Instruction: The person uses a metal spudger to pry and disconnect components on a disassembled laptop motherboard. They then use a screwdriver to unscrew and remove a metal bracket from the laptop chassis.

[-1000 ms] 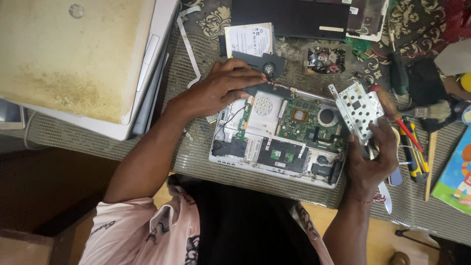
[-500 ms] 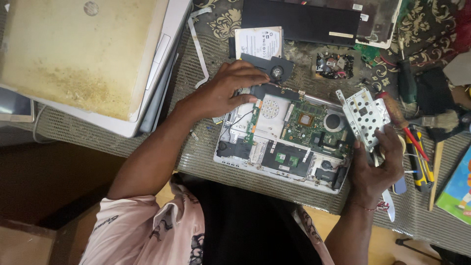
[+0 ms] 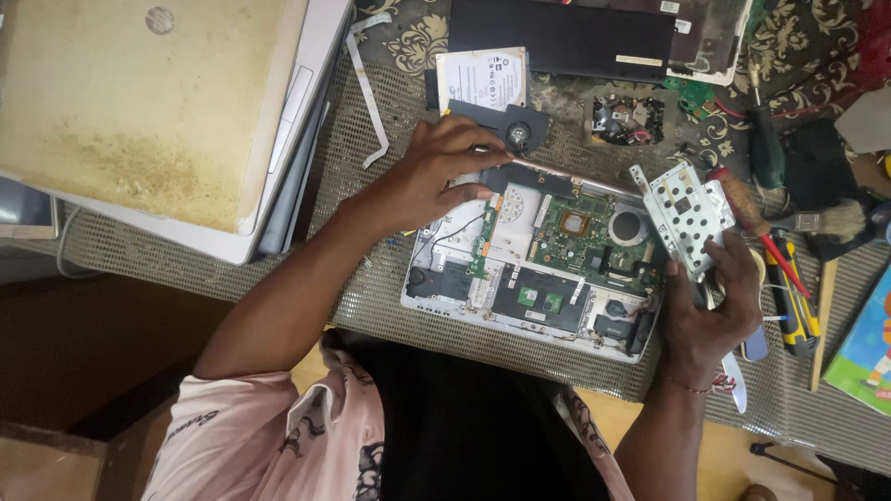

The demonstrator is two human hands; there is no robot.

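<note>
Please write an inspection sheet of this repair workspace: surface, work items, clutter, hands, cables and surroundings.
Surface: grey mesh mat over a patterned cloth.
Work items: opened laptop base with green motherboard exposed; perforated metal bracket lifted at its right edge.
Clutter: hard drive, black cooling fan, red-handled screwdriver, green-handled screwdriver, brush, closed dirty laptop.
Hands: left hand rests on the base's upper left edge; right hand holds the bracket.
Cables: white ribbon cable lying loose on the mat.
Surroundings: black laptop part at top; colourful book at right.

White label point(image 3: 483, 80) on hard drive, seemingly.
</note>
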